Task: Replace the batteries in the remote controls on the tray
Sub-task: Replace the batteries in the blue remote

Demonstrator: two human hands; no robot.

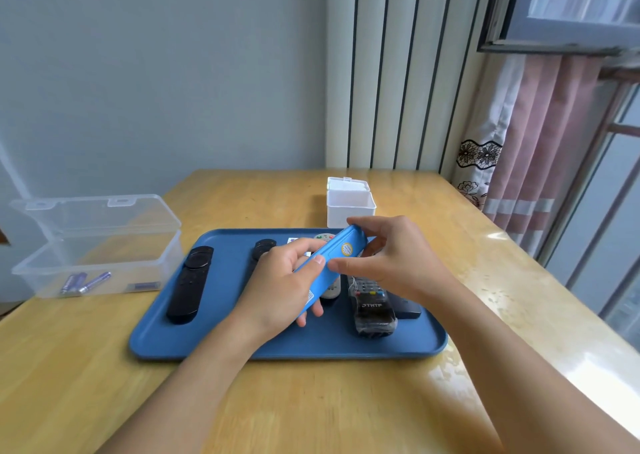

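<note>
- Fingers of left hand (pixel 277 280) curled round blue remote (pixel 332 263), back side up, held above blue tray (pixel 156 332).
- Right hand (pixel 388 256) pinching remote's far end, thumb near its middle.
- On tray: long black remote (pixel 190 284), plastic-wrapped remote (pixel 374 308).
- On counter (pixel 104 384): clear box (pixel 97 246) holding batteries (pixel 85 282), white box (pixel 349 204) behind tray.

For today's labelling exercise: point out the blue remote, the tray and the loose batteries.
blue remote (pixel 341 250): head view, round sticker on its back
tray (pixel 221 343): head view, bare near-left floor
batteries (pixel 86 281): head view, in the clear box
</note>
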